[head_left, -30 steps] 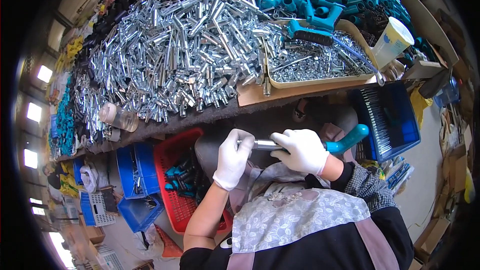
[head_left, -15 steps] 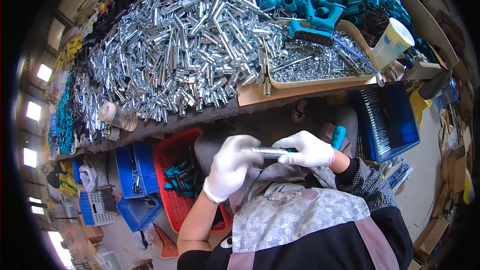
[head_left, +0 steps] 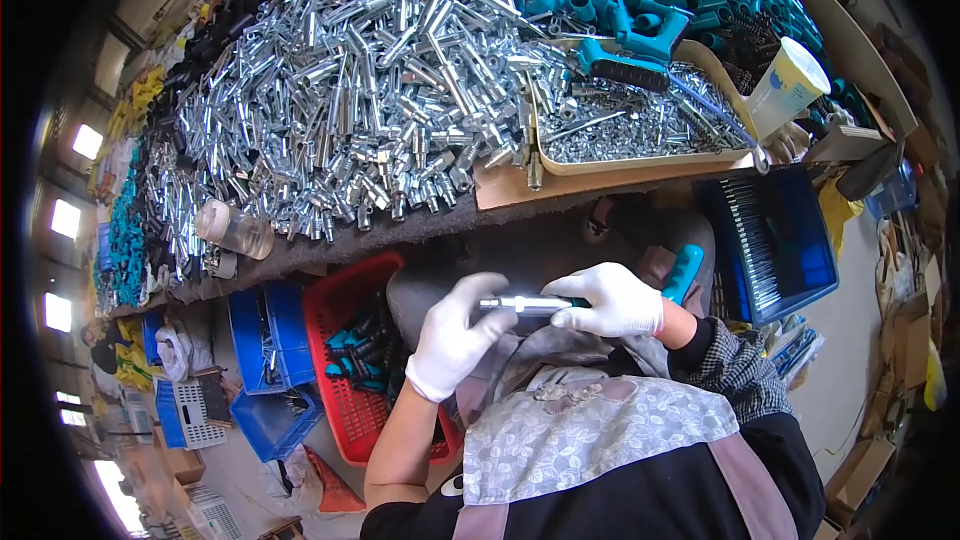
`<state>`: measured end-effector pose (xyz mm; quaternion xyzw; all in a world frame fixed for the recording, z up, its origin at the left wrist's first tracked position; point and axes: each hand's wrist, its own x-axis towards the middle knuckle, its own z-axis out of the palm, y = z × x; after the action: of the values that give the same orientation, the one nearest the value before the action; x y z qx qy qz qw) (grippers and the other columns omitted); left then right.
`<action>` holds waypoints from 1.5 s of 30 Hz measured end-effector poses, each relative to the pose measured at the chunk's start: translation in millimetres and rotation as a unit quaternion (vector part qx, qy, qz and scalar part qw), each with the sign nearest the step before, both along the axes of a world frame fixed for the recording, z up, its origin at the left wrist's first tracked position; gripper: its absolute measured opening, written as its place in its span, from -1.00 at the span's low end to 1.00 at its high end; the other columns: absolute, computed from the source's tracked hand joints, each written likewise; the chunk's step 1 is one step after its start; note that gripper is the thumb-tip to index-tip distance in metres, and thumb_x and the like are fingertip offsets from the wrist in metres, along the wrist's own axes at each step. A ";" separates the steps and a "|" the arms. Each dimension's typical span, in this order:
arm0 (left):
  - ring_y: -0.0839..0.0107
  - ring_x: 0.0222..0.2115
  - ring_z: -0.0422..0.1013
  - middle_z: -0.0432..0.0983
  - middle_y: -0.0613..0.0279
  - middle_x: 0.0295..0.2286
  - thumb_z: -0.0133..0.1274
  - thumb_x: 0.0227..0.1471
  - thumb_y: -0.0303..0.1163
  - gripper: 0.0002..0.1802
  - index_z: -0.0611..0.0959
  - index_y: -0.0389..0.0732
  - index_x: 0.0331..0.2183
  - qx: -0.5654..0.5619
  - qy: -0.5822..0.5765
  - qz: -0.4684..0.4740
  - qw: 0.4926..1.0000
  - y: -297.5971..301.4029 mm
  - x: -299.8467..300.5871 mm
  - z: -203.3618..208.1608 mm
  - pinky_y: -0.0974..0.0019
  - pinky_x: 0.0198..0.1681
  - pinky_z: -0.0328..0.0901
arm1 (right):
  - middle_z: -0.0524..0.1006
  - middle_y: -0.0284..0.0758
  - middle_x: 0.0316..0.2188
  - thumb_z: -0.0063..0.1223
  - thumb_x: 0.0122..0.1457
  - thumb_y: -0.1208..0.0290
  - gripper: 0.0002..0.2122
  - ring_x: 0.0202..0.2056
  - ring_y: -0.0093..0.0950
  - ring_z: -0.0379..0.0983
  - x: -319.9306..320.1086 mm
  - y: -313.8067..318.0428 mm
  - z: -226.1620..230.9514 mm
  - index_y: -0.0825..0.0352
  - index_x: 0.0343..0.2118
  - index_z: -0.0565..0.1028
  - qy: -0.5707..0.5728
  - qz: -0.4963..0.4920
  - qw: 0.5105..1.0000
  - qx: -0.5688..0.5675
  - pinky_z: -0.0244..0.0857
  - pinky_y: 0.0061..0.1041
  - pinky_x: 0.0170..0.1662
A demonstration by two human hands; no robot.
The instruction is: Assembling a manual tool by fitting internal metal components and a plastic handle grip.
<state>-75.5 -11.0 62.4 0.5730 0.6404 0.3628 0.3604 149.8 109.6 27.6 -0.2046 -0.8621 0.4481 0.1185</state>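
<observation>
My right hand (head_left: 612, 302), in a white glove, is closed around a teal pistol-grip tool body. Its rounded handle (head_left: 685, 273) sticks out beyond my wrist, and the middle is hidden by the glove. A shiny silver metal cylinder (head_left: 540, 306) runs leftward from the tool body, with a bit of teal showing between it and my right fingers. My left hand (head_left: 452, 333), also gloved in white, has its thumb and fingers loosely on either side of the cylinder's left end; the fingers are slightly blurred. Both hands are over my lap, in front of the bench.
A big heap of silver metal parts (head_left: 340, 110) covers the bench, with teal pistol-shaped housings (head_left: 650, 30) behind. Small fittings fill a tray (head_left: 640, 166) beside a paper cup (head_left: 785, 88). A bottle (head_left: 235, 230) lies near the edge. Below are red (head_left: 345, 420) and blue crates (head_left: 822, 275).
My left fingers have loosened and parted around the cylinder, so its left end now shows. The teal handle has swung slightly upward and to the right.
</observation>
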 end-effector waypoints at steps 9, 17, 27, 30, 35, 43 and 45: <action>0.11 -0.20 0.50 0.53 0.02 -0.23 0.19 -0.09 -0.54 -0.69 0.65 -0.25 -0.19 0.016 0.002 -0.020 1.000 -0.8 1.8 2.3 0.25 -0.20 0.42 | 0.59 -0.07 -0.37 0.17 0.12 0.09 -0.58 -0.33 -0.09 0.56 0.1 -1.9 0.4 0.34 -0.10 0.57 -0.030 0.006 0.999 0.030 0.42 -0.28 -0.25; 0.07 -0.16 0.48 0.54 0.03 -0.24 0.19 -0.12 -0.56 -0.64 0.60 -0.26 -0.18 0.135 0.073 -0.008 0.988 -1.8 9.9 3.1 0.19 -0.11 0.39 | 0.59 -0.07 -0.38 0.16 0.14 0.06 -0.57 -0.33 -0.09 0.55 0.2 -1.1 1.3 0.33 -0.09 0.57 -0.023 0.010 0.999 0.030 0.41 -0.27 -0.24; -0.06 0.04 0.37 0.41 -0.15 0.01 0.22 -0.21 -0.50 -0.47 0.56 -0.28 -0.08 0.287 -0.016 -0.011 0.958 11.8 8.7 -16.8 0.09 0.11 0.28 | 0.52 -0.40 -0.43 0.17 0.18 0.00 -0.54 -0.43 -0.64 0.41 8.0 11.0 -23.2 0.41 -0.19 0.51 0.168 0.017 0.917 -0.362 0.30 -0.60 -0.36; 0.04 0.17 0.29 0.31 -0.12 0.16 0.38 -0.19 -0.21 -0.02 0.32 -0.31 0.21 0.071 0.034 -0.103 0.991 14.4 -2.0 -32.9 0.21 0.14 0.26 | 0.50 -0.31 -0.31 0.21 0.15 0.11 -0.65 -0.26 -0.44 0.43 -21.5 -4.3 -14.2 0.29 -0.18 0.46 0.432 -0.169 0.779 -0.422 0.33 -0.34 -0.04; 0.26 -0.05 0.48 0.49 -0.09 -0.06 0.28 -0.16 -0.34 -0.13 0.34 -0.32 0.20 -0.156 -0.015 -0.081 0.984 -16.4 -25.0 -38.9 0.25 0.06 0.32 | 0.49 -0.35 -0.37 -0.02 0.32 0.11 -0.77 -0.33 -0.41 0.41 -20.1 24.9 -87.6 0.17 -0.26 0.45 0.511 -0.296 0.471 -0.655 0.30 -0.17 0.00; -0.06 -0.20 0.52 0.53 -0.20 -0.16 0.17 0.04 -0.12 -0.32 0.39 -0.18 0.14 -0.141 0.117 -0.182 0.966 9.3 10.1 -89.8 0.09 -0.16 0.41 | 0.62 -0.10 -0.31 0.17 0.18 0.31 -0.84 -0.20 -0.24 0.58 -67.0 13.1 -404.3 0.29 -0.28 0.59 -0.080 -0.312 0.868 -0.379 0.43 -0.26 -0.19; -0.04 -0.24 0.53 0.57 -0.13 -0.27 0.20 0.02 0.00 -0.31 0.44 -0.16 0.10 -0.077 0.099 -0.195 0.973 7.9 13.2 -143.1 0.09 -0.18 0.39 | 0.62 -0.11 -0.20 0.02 0.16 0.28 -0.74 -0.14 -0.11 0.57 -55.6 7.8 -480.3 0.24 -0.16 0.62 -0.234 -0.130 0.942 -0.203 0.47 -0.25 -0.13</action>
<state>-62.3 -3.1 -80.7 0.6907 0.5748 0.1764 0.4017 94.2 117.4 -452.7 -0.4333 -0.7225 0.5338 -0.0735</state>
